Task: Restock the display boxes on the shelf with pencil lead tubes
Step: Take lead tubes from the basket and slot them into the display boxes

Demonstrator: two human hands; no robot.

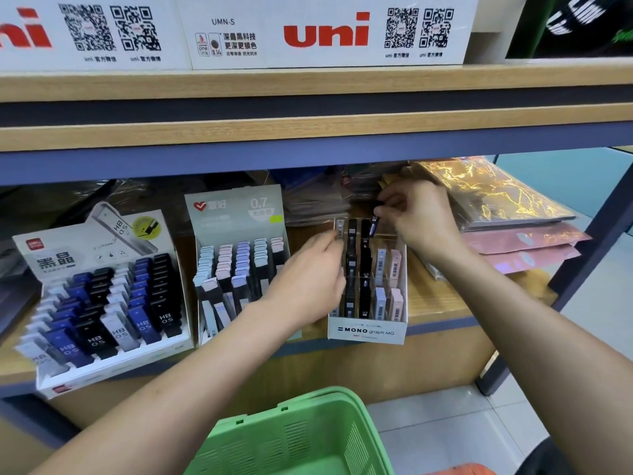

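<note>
From the head view we count three display boxes on the wooden shelf (442, 303): at the left the black-and-blue HB 0.5 box (102, 296), in the middle the grey 0.7 box (239, 255), and at the right the white MONO graph MG box (368, 296). Our right hand (421, 217) is at the far end of the MONO box, thumb and fingertips pinched on one dark lead tube (374, 225), which stands just over the far row. Our left hand (308, 279) rests against the left wall of that same box, fingers reaching in among the black tubes; we cannot tell whether they are clamped on anything. Inside, we make out black tubes on the left and four pale ones on the right, two per row. Behind and to the right lie stacked gold and pink packets (507, 214), close beside the right wrist. One green basket (298, 437) sits near us, below the shelf edge, and white uni boxes (325, 32) line the upper shelf.
</note>
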